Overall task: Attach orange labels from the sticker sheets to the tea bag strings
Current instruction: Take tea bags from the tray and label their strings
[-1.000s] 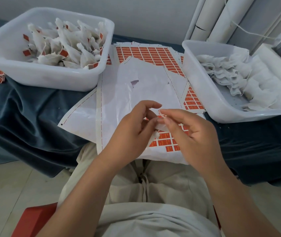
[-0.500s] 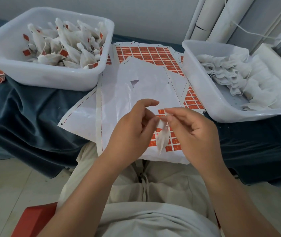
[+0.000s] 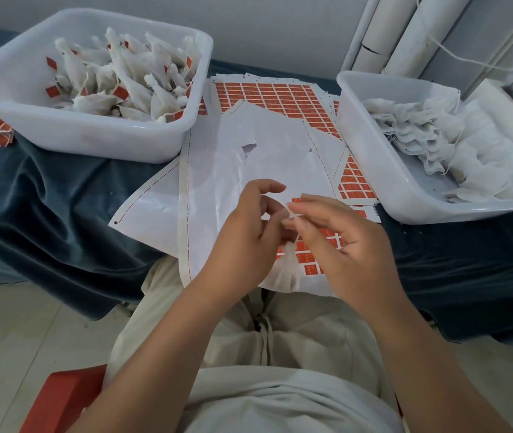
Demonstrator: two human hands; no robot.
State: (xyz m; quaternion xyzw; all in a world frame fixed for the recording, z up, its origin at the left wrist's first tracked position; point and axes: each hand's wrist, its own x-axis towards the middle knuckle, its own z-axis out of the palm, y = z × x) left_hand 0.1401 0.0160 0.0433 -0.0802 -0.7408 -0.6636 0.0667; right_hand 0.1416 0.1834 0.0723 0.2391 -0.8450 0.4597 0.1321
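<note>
My left hand (image 3: 247,232) and my right hand (image 3: 339,242) meet over a mostly peeled sticker sheet (image 3: 217,189) at the table's front edge. A small white tea bag (image 3: 288,256) hangs between them by its string, which the fingertips of both hands pinch. A few orange labels (image 3: 308,260) remain on the sheet just under my right hand. I cannot make out a label on the string; the fingers hide that spot. A fuller sheet of orange labels (image 3: 267,95) lies farther back.
A white tub (image 3: 99,142) at the left holds several tea bags with orange labels. Another white tub (image 3: 371,145) at the right holds plain white tea bags. Blue cloth (image 3: 46,195) covers the table. White tubes (image 3: 405,32) lean at the back right. A red seat (image 3: 61,398) is below.
The tea bag has dropped into view, hanging between my hands. Both hands stay together and have shifted slightly; the left fingers have opened a little.
</note>
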